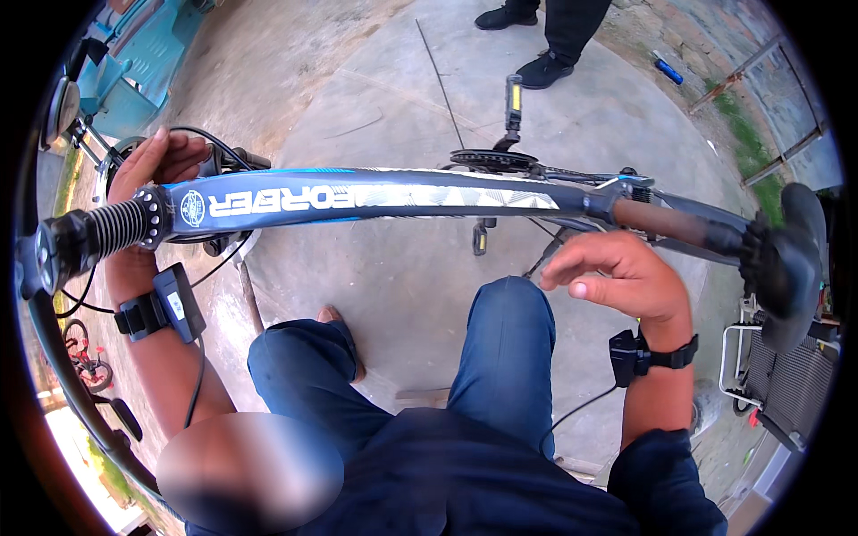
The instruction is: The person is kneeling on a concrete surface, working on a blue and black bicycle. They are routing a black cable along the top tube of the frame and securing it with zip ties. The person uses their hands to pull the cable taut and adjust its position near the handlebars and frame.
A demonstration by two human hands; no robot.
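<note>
Concrete floor (407,304); right hand (627,275) seemingly clear of bicycle frame (393,198).

Left: bicycle frame (268,198) is hiding part of left hand (147,170); what it is touching, unclear. Lower left: blurred oval (250,473) is covering part of left arm (188,384). Right: saddle (786,286) is blurring. Top edge is cutting off standing person (572,31) partway up.

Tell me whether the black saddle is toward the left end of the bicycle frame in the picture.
No, the black saddle is toward the right end of the blue frame.
</note>
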